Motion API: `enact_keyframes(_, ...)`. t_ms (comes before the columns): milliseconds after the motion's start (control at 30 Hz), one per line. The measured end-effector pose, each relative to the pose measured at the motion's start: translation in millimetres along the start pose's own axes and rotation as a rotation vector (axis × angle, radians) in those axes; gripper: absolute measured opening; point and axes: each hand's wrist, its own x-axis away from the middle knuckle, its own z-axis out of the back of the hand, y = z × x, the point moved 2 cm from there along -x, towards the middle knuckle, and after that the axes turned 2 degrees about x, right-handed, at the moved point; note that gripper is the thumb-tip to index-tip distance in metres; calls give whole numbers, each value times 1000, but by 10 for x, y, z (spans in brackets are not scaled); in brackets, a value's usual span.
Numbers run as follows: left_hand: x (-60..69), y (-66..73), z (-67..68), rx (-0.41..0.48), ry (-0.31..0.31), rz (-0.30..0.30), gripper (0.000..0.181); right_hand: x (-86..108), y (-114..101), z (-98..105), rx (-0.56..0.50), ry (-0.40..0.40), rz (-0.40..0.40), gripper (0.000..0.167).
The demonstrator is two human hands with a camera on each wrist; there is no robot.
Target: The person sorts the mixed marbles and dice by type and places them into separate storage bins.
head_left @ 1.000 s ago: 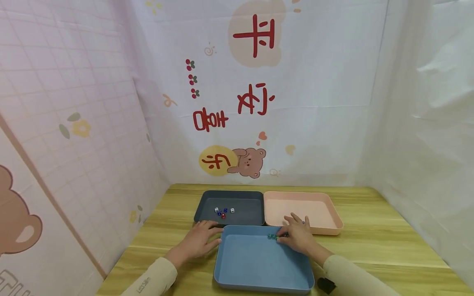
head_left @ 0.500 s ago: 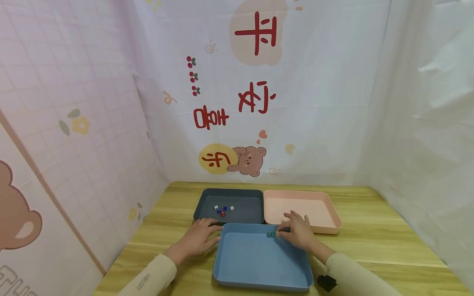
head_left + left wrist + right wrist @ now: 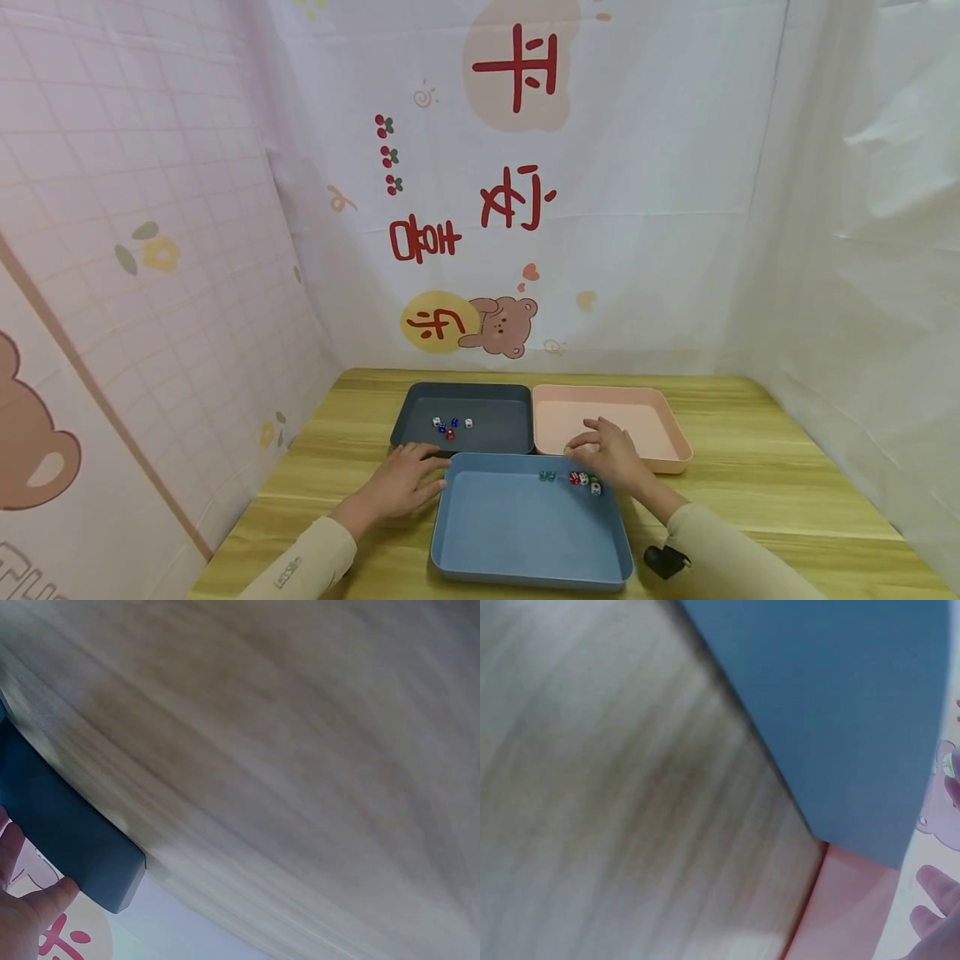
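My right hand (image 3: pixel 613 454) is over the far right corner of the blue tray (image 3: pixel 525 533), thumb and forefinger pinching a small pale yellowish die (image 3: pixel 567 451). Part of that die (image 3: pixel 949 766) also shows at the right edge of the right wrist view. Below the hand, inside the tray, lie two green dice (image 3: pixel 547 476), a red die (image 3: pixel 574 477) and white dice (image 3: pixel 596 488), partly close to the hand. My left hand (image 3: pixel 401 485) rests with relaxed fingers at the blue tray's left rim and by the near edge of the dark tray (image 3: pixel 495 408).
Several white, blue and red dice (image 3: pixel 450 434) lie in the dark tray at the back left. A pink tray (image 3: pixel 660 417) stands beside it at the back right. A small black object (image 3: pixel 665 562) is by my right sleeve. White printed cloth hangs behind and at the sides.
My right hand has lifted up and back from the blue tray's dice with the yellowish die pinched, uncovering the red and white dice. The left hand stays put.
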Motion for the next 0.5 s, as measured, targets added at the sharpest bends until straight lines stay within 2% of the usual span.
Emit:
enact_keyframes(200, -16, 7, 9, -2, 21, -17, 37, -75, 16, 152, -25, 22, -25, 13)
enact_keyframes(400, -7, 4, 3, -6, -8, -1, 37, -133, 130, 338, -52, 46, -45, 23)
enact_keyframes(500, -3, 10, 23, 1, -6, -2, 37, -139, 221, 438, -22, 86, -43, 25)
